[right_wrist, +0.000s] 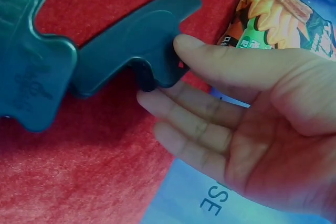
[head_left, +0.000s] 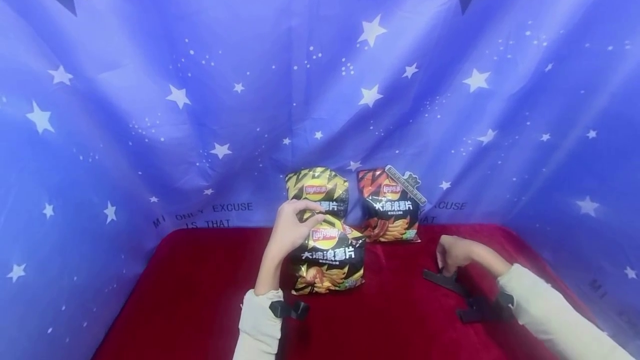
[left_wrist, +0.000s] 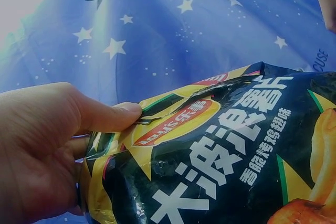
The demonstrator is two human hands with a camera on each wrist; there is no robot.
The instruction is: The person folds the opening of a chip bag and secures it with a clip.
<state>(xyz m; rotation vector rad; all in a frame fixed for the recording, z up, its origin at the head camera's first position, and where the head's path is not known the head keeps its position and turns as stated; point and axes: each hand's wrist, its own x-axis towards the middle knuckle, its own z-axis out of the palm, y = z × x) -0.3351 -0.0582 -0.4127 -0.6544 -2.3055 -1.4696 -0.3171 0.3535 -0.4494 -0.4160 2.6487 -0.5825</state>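
My left hand (head_left: 294, 230) pinches the top edge of the front yellow-and-black potato chip bag (head_left: 330, 263), which stands leaning on the red table. In the left wrist view the thumb (left_wrist: 123, 114) presses on the bag's folded top; the fingers behind it are partly hidden. Off to the right, my right hand (head_left: 456, 254) pinches a dark bag clip (right_wrist: 147, 32) by its tab between thumb and fingers, low over the cloth. Beside that clip lies a second dark clip (right_wrist: 37, 77), seen in the right wrist view.
Another yellow-and-black chip bag (head_left: 320, 179) stands behind the front one. To its right is a red-and-black chip bag (head_left: 387, 207) with a grey clip (head_left: 406, 185) across its upper corner. A blue star-patterned curtain (head_left: 300, 99) rises behind the red-covered table (head_left: 200, 282).
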